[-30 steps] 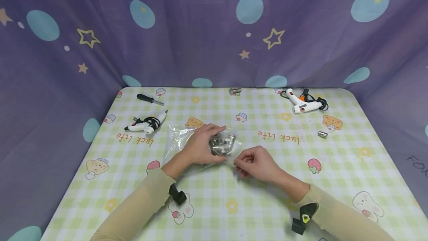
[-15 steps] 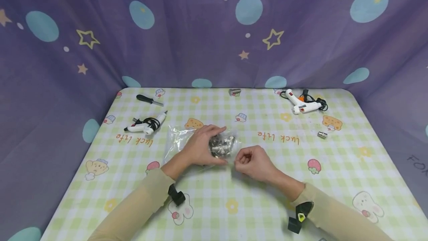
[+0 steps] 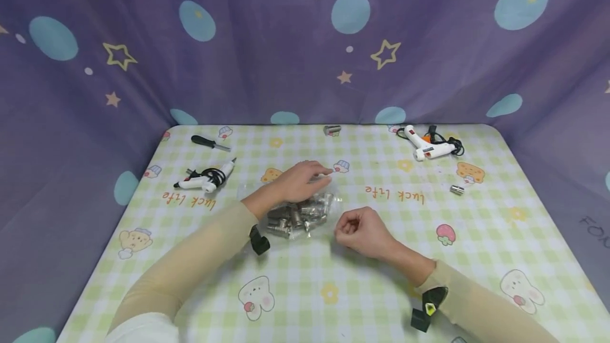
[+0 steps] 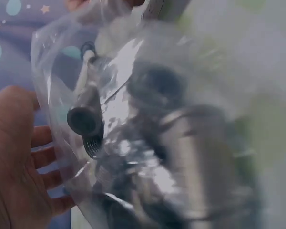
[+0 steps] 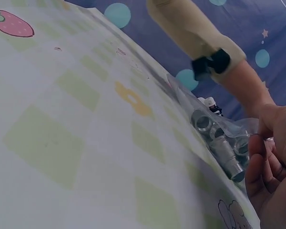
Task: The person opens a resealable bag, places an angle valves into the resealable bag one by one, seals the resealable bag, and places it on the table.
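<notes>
A clear plastic bag [image 3: 337, 202] filled with several metal threaded fittings [image 3: 296, 218] lies mid-table. My right hand [image 3: 364, 232] is at its right side, fingers curled, and pinches the bag's edge between thumb and forefinger, as the right wrist view shows. Over the far side of the bag, my left hand [image 3: 302, 181] has its fingers extended and holds nothing. In the left wrist view that hand [image 4: 19, 162] is behind the clear film, with the fittings blurred in front. Whether its fingers touch the bag cannot be told.
One glue gun [image 3: 207, 178] with a coiled cord lies left, near a black-handled screwdriver [image 3: 209, 143]. Another glue gun [image 3: 429, 147] is at the back right. Single metal fittings lie apart: one fitting [image 3: 332, 130] at the back edge, another fitting [image 3: 457, 189] at right.
My left hand has let go of the bulk of the bag and moved up and away across it. More fittings show now. My right hand stays almost where it was.
</notes>
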The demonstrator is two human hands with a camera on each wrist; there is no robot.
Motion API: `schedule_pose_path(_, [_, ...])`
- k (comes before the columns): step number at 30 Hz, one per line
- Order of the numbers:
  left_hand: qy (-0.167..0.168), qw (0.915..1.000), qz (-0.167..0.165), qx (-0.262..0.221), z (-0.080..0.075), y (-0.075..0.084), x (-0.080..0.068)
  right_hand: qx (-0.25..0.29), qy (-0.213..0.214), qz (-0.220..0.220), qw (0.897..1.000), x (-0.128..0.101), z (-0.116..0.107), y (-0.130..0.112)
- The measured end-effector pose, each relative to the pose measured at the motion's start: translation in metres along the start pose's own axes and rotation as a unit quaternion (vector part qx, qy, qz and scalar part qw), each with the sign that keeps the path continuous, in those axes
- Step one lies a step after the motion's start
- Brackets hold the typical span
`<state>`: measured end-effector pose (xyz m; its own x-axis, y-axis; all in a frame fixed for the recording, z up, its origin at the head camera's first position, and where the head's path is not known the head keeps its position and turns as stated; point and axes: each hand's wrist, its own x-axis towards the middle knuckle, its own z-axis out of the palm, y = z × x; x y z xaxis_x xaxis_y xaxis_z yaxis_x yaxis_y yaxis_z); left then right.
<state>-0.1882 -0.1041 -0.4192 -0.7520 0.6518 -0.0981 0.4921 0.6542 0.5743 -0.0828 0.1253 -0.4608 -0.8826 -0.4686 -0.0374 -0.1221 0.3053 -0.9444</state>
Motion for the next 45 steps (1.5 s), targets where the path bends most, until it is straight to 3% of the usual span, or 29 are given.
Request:
schedule_pose_path(5, [-0.015, 0.9997, 0.014, -0.014, 0.002, -0.005, 0.025, -0.001, 0.003, 0.001, 1.0, -0.001, 0.001, 0.001])
schedule_pose_path(10, [-0.005, 0.9989, 0.015, -0.044, 0.005, -0.012, 0.036, 0.003, 0.008, 0.003, 1.0, -0.004, 0.001, 0.001])
schedule_pose_path(17, [0.022, 0.991, -0.028, -0.129, -0.004, -0.017, 0.025, -0.01, 0.007, -0.003, 1.0, -0.006, -0.002, 0.001])
schedule_pose_path(23, [0.074, 0.9806, -0.042, -0.177, -0.019, -0.022, 0.009, -0.032, 0.023, -0.031, 0.999, -0.006, -0.011, -0.004])
schedule_pose_path(29, [0.139, 0.9601, -0.042, -0.239, -0.037, -0.02, -0.012, -0.057, 0.069, -0.09, 0.992, -0.005, -0.025, -0.01])
schedule_pose_path(35, [0.227, 0.9356, -0.009, -0.27, -0.053, -0.01, -0.031, -0.089, 0.129, -0.171, 0.973, -0.005, -0.043, -0.024])
schedule_pose_path(39, [0.286, 0.9157, 0.029, -0.281, -0.062, 0.003, -0.049, -0.119, 0.156, -0.234, 0.952, -0.003, -0.055, -0.039])
schedule_pose_path(45, [0.357, 0.8781, 0.102, -0.302, -0.07, 0.022, -0.067, -0.165, 0.199, -0.33, 0.908, 0.004, -0.074, -0.071])
